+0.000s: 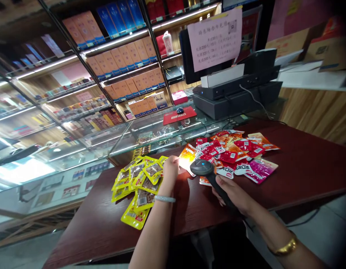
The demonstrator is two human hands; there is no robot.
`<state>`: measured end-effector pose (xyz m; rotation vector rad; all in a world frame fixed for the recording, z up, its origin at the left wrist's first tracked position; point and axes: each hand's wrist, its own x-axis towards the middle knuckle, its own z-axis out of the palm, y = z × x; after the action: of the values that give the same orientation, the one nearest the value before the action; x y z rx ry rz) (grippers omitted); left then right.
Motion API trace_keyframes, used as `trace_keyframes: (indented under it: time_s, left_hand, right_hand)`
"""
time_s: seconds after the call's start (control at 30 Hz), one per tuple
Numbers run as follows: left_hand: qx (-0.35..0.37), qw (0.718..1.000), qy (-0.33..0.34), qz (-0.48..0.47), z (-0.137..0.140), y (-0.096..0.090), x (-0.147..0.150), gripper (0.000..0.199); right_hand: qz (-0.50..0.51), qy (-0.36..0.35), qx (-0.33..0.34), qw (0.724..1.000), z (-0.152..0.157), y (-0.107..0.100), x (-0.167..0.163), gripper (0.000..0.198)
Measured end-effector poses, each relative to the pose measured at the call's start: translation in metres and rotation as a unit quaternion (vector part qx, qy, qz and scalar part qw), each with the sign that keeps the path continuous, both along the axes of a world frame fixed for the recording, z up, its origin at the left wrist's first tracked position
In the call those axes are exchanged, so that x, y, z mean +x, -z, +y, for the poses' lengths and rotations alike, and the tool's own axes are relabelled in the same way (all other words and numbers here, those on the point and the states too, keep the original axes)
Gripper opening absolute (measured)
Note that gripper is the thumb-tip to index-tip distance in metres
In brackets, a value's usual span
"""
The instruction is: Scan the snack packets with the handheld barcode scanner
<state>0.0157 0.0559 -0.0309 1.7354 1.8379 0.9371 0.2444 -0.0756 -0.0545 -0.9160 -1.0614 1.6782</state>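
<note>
My right hand (231, 192) is wrapped round the handle of a black barcode scanner (202, 168), whose head points left and away from me. Between the thumb and fingers of my left hand (171, 170) is the edge of an orange snack packet (188, 155), lit brightly by the scanner's light. Left of that hand lies a loose pile of yellow snack packets (143, 179) with clear windows. Beyond the scanner and to its right spreads a heap of red and orange snack packets (228, 153), with a magenta packet (261, 170) at its right side.
Everything lies on a dark red-brown table (105, 228). Behind it stand a glass display counter (150, 130), a red mouse mat (173, 116) with a mouse, and a cash register (231, 97) with a pink paper sign (214, 41). Shelves of boxes (122, 56) line the back.
</note>
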Motion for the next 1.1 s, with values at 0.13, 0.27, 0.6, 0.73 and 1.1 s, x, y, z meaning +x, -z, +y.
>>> trace_keyframes:
  time_s: [0.13,0.27,0.6,0.73,1.1]
  left_hand:
    - [0.001,1.0,-0.025,0.009,-0.016,-0.005,-0.016,0.02]
    - [0.016,0.991,-0.112,0.073,-0.038,-0.017,-0.047,0.024]
    - [0.029,0.952,0.015,0.304,-0.031,-0.005,0.014,0.034]
    - [-0.037,0.942,0.072,0.326,-0.015,0.004,0.041,0.028]
    - [-0.002,0.998,-0.032,0.062,-0.032,-0.001,0.015,0.007]
  right_hand:
    - [0.016,-0.023,-0.002,1.0,-0.001,0.001,-0.005,0.05]
    - [0.03,-0.008,-0.008,0.999,-0.002,0.002,-0.002,0.052]
    - [0.094,0.04,-0.063,0.993,-0.001,0.008,0.002,0.053]
    - [0.111,0.035,-0.055,0.992,0.0,0.012,0.003,0.052]
    - [0.126,0.056,-0.04,0.99,-0.001,0.015,0.003,0.051]
